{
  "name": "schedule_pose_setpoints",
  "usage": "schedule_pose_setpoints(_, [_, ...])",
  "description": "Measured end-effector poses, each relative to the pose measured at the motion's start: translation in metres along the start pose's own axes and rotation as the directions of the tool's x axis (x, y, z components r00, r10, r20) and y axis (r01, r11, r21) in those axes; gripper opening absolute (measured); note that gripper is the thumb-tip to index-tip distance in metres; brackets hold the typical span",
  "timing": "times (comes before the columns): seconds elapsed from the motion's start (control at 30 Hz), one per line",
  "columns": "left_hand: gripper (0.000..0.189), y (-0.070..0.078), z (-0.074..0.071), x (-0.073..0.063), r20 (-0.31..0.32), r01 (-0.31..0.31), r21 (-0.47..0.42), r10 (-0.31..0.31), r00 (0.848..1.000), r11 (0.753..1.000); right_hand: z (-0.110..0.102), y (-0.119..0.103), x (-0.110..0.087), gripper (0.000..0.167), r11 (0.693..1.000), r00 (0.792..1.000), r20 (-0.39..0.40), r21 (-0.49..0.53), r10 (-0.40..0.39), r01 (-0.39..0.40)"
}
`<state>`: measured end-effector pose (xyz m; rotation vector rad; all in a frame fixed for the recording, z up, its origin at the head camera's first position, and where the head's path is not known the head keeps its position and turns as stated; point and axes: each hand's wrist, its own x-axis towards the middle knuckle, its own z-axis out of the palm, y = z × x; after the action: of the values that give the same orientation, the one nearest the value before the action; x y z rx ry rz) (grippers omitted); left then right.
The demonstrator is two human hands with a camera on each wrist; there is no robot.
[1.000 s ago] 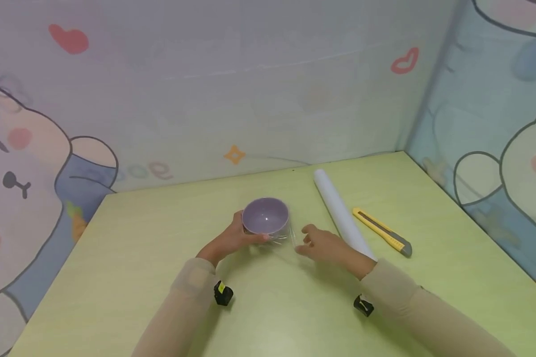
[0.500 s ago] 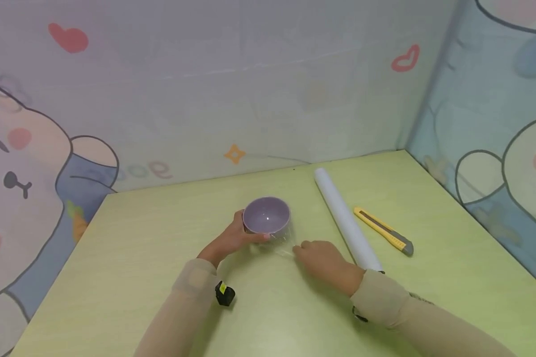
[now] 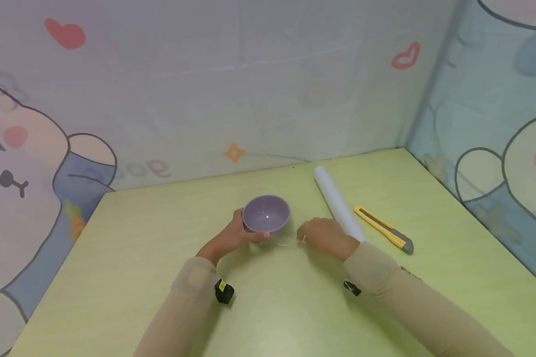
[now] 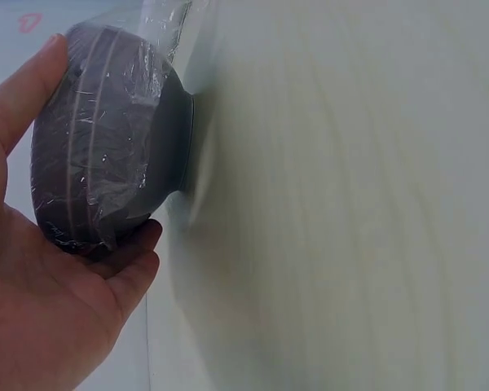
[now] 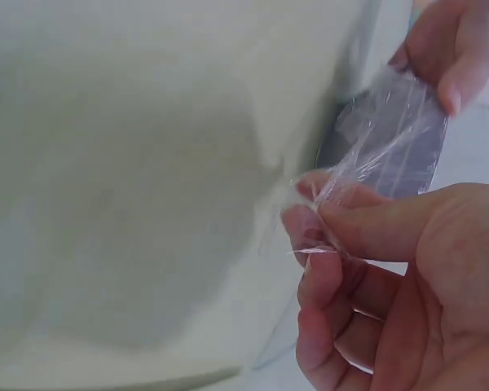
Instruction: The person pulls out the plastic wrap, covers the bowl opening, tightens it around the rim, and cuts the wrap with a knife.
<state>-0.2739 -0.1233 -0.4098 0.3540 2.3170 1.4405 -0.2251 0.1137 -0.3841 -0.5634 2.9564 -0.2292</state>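
A purple bowl is tilted slightly toward me in the head view, near the middle of the table. My left hand grips it from the left, thumb on the near side of the rim. Clear plastic wrap clings around the bowl's outer side in the left wrist view, while the inside looks uncovered from above. To the right of the bowl, my right hand pinches a loose gathered end of this film between thumb and fingers. Stretched film runs from those fingers to the bowl in the right wrist view.
A white roll lies slantwise behind my right hand, its near end hidden by the arm. Right of it is a yellow utility knife on the light green table. Printed cloth walls border the back and sides.
One second ago my right hand's thumb and fingers were apart beside the film. They have since pinched it, pulled toward me, then moved away from me again. The left hand keeps holding the bowl.
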Motion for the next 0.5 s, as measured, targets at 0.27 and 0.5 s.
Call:
schedule_pose_setpoints(0.27, [0.103,0.001,-0.002,0.001,0.01,-0.004,0.009,0.004,1.0,1.0,-0.014,0.013,0.032,0.017,0.988,0.988,0.094,0.087,0.121,-0.129])
schedule_pose_setpoints(0.5, [0.1,0.006,-0.003,-0.001,0.03,0.004,0.044,-0.005,1.0,0.999,-0.014,0.009,0.047,0.017,0.988,0.991,-0.016,0.075,0.135,-0.133])
